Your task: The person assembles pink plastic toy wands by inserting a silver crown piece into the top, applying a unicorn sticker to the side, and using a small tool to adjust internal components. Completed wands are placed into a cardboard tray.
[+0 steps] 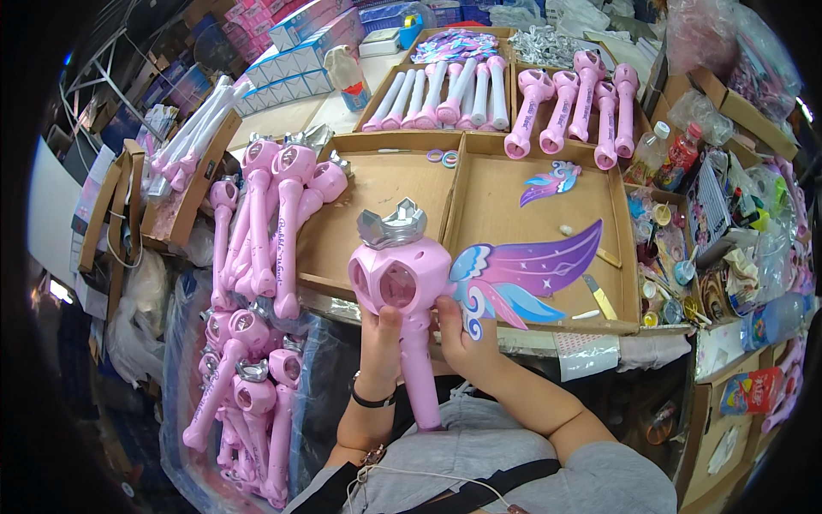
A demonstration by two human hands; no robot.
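A pink toy wand with a silver crown stands upright in front of my chest. My left hand is closed round it, just below its head, with the thumb up against the front. A purple and blue printed wing sticks out from the right side of the head. At the wing's inner end, my right hand is closed, thumb against the wand head; the other fingers are hidden behind. A second wing piece lies in the cardboard tray beyond.
Several crowned wands are piled at left, above a plastic-lined bin of more. Uncrowned wands and white-handled parts fill trays at the back. A yellow utility knife lies at the tray's right; bottles stand beyond.
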